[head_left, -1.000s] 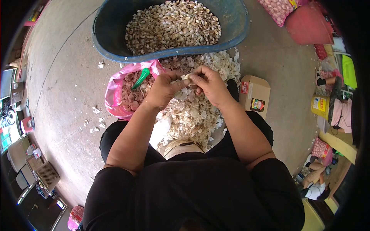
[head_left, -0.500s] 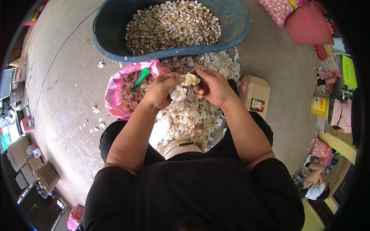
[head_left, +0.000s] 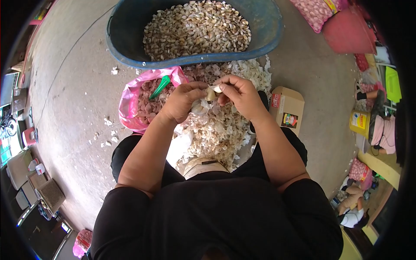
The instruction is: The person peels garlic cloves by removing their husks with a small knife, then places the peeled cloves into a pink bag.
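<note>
My left hand (head_left: 185, 102) is closed round a broken garlic bulb (head_left: 211, 95), gripped between thumb and fingers. A whitish, papery garlic piece (head_left: 199, 107) shows below it, against the same hand. My right hand (head_left: 242, 96) pinches a pale garlic clove (head_left: 215, 88) right at the top of that bulb. Both hands hover over a heap of loose garlic skins (head_left: 212, 136) between my knees. Beyond them, a blue tub (head_left: 190, 59) holds a large pile of separated garlic cloves (head_left: 197, 30).
Left of my hands lies an open pink bag (head_left: 128, 106) of reddish skins with a green-handled tool (head_left: 160, 87) on top. A cardboard box (head_left: 287, 108) stands by my right foot. Farther right are a yellow bucket (head_left: 359, 119), garlic sacks (head_left: 314, 13) and other people.
My right thumb and fingers have closed in on the bulb and now pinch a clove at its top. The left hand keeps its hold, and the bulb has turned slightly.
</note>
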`<control>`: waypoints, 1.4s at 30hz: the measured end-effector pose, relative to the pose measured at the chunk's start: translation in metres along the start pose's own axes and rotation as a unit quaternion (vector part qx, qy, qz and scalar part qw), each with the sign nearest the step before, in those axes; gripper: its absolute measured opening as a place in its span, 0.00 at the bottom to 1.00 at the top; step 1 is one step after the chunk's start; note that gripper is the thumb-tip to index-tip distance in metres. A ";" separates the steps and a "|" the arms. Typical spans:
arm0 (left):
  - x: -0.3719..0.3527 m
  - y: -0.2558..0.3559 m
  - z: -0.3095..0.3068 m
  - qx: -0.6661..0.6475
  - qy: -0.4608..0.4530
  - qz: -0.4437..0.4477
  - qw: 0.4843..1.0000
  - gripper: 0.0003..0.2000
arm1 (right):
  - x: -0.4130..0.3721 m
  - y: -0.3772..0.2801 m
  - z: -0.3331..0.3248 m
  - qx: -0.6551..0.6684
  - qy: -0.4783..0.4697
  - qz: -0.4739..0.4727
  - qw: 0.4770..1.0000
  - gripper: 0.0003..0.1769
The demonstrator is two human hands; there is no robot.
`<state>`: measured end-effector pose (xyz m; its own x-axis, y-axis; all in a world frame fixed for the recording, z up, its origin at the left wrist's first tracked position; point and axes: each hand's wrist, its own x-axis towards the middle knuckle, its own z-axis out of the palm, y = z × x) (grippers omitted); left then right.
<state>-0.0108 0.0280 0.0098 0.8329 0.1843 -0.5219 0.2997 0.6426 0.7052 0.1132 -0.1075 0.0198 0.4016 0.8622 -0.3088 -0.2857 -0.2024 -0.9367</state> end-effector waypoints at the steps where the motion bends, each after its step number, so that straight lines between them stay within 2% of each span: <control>1: 0.000 0.000 -0.001 0.001 -0.013 0.003 1.000 0.14 | 0.000 0.001 0.000 0.013 -0.001 0.009 1.000 0.08; 4: -0.001 -0.003 -0.001 0.013 0.010 0.007 1.000 0.12 | 0.001 0.001 0.002 0.016 -0.003 0.024 1.000 0.07; 7: -0.004 0.005 0.005 0.194 0.004 0.021 0.981 0.09 | 0.001 -0.002 0.004 -0.045 -0.012 0.023 0.999 0.05; 9: -0.004 0.002 0.005 0.190 0.022 0.023 0.981 0.08 | 0.001 -0.001 0.006 -0.072 -0.033 0.031 0.996 0.04; 12: -0.005 -0.001 0.004 0.146 0.030 0.016 0.989 0.07 | 0.002 0.001 0.005 -0.015 -0.041 0.019 0.999 0.05; 19: -0.003 -0.009 0.003 -0.072 0.017 0.057 0.996 0.06 | -0.001 -0.002 0.006 0.272 -0.044 0.072 0.958 0.08; 22: -0.001 -0.010 -0.004 -0.074 0.004 0.063 0.995 0.06 | 0.002 0.002 0.003 0.335 -0.050 0.085 0.937 0.09; 24: -0.003 -0.008 0.000 -0.030 0.025 0.068 0.997 0.06 | 0.003 0.001 -0.001 0.360 -0.042 0.104 0.926 0.08; 28: -0.006 -0.005 0.005 0.024 0.020 0.059 0.998 0.06 | 0.004 0.005 0.008 0.186 -0.007 0.116 0.976 0.06; 31: -0.007 0.001 0.010 0.018 0.040 0.049 0.998 0.05 | 0.006 0.007 0.002 0.274 -0.007 0.109 0.956 0.04; 35: -0.003 -0.008 0.005 0.031 0.015 0.056 0.998 0.06 | 0.005 0.007 0.000 0.334 -0.010 0.133 0.933 0.06; 38: -0.003 -0.009 0.005 0.051 0.020 0.040 0.998 0.06 | 0.003 0.006 0.003 0.303 -0.008 0.098 0.948 0.07; 42: -0.007 -0.004 0.006 0.040 0.016 0.020 0.999 0.06 | 0.001 0.000 0.000 0.297 -0.035 0.129 0.946 0.09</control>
<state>-0.0149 0.0199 0.0135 0.8298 0.2336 -0.5068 0.3039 0.5726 0.7615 0.1136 -0.1069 0.0192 0.2002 0.8523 -0.4832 -0.8123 -0.1314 -0.5683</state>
